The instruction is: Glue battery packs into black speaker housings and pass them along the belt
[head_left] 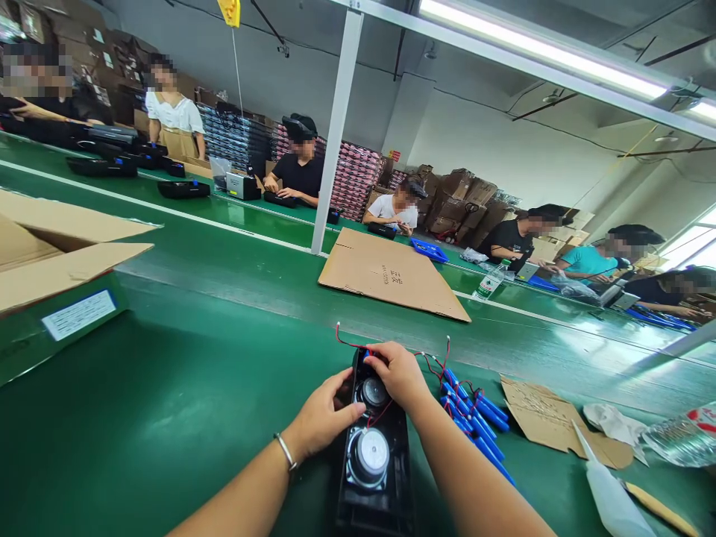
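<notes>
A long black housing lies on the green bench in front of me, with a large round speaker in its near part and a smaller speaker farther up. My left hand grips the housing's left side, its thumb over the inner edge by the small speaker. At the far end, my right hand is closed on a blue battery, mostly hidden by its fingers. A red and black wire with a white plug sticks out left of that end. Several blue batteries with wires lie to the right.
An open cardboard box stands at left. Flat cardboard lies beyond the housing. At right are torn cardboard, a white cone-shaped bag, a wooden handle and a plastic bottle. Several people work across the bench.
</notes>
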Motion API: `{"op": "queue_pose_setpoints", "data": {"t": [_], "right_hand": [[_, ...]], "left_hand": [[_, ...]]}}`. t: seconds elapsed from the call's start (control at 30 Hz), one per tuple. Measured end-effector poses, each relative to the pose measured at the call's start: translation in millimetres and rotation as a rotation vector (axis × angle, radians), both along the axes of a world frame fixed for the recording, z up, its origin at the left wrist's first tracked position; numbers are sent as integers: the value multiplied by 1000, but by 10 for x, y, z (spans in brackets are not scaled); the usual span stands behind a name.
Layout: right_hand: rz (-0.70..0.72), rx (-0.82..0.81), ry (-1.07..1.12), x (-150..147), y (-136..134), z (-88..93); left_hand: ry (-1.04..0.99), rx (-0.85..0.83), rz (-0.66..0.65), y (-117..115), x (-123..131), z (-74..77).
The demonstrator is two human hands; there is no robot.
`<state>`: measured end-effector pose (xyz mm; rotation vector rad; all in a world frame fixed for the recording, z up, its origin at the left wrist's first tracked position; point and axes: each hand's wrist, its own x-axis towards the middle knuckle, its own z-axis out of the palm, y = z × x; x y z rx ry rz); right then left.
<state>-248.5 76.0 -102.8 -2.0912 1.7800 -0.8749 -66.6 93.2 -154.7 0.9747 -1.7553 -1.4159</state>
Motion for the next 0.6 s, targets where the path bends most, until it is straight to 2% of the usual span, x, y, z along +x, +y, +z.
{"op": "queue_pose_setpoints", "data": {"t": [0.23,0.37,0.43,0.5,0.6], "right_hand": [[-34,12,62,-6,-7,27],[-69,-27,112,73,50,72],[-88,-66,138,12,94,62],[-184,-125,148,-212,189,10],[-513,-178,148,-859,532,-129]], "left_hand": [[-13,-2,17,-2,3,20],[-15,8,-7,6,33,46],[-43,33,-22,-30,48,37],[-83,41,-10,-85,53,19],[-157,52,-16,-116,41,1]]}}
